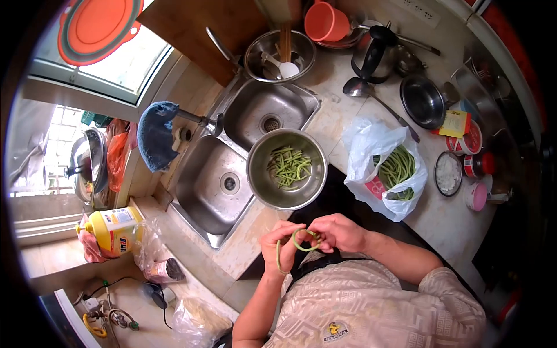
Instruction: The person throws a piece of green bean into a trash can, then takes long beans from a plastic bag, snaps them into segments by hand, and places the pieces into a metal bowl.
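A long green bean [302, 248] curls in a loop between my two hands, close to my body. My left hand [278, 243] is closed on it, with part of the bean hanging down along the palm. The fingers of my right hand [339, 233] pinch its other end. Just beyond my hands, a steel bowl [255, 185] holds several short pieces of green bean [289, 166]. To the right, a white plastic bag [360, 145] stands open with whole long beans [398, 168] inside.
A double steel sink [191, 180] lies left of the bowl, with a faucet [200, 120] and a blue cloth [158, 136]. Behind it stands a basin [249, 58] of utensils. A ladle [383, 104], black pan [422, 101], kettle [371, 58] and small dish [448, 174] sit on the right counter.
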